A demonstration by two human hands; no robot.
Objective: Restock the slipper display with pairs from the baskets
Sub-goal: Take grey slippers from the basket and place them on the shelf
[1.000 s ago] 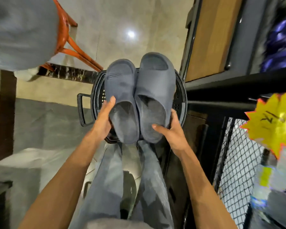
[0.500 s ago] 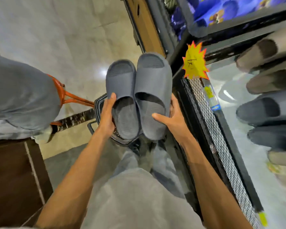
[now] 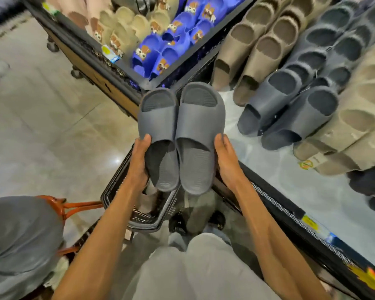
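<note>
Holding a pair of grey slippers (image 3: 180, 131) side by side over a basket (image 3: 118, 184), left hand (image 3: 139, 163) clasping one edge, right hand (image 3: 227, 165) the other. Near the counter's (image 3: 268, 169) stocked rows (image 3: 290, 109).

We can read no text anywhere here. The yellow price tag (image 3: 310, 223) on the front rail (image 3: 279, 211) of the display is blurred, and so is the tag (image 3: 110, 54) on the far bin's edge (yellow and blue). The round sticker (image 3: 305, 164) on a tan slipper (image 3: 344, 146) carries a mark we cannot make out.
</note>
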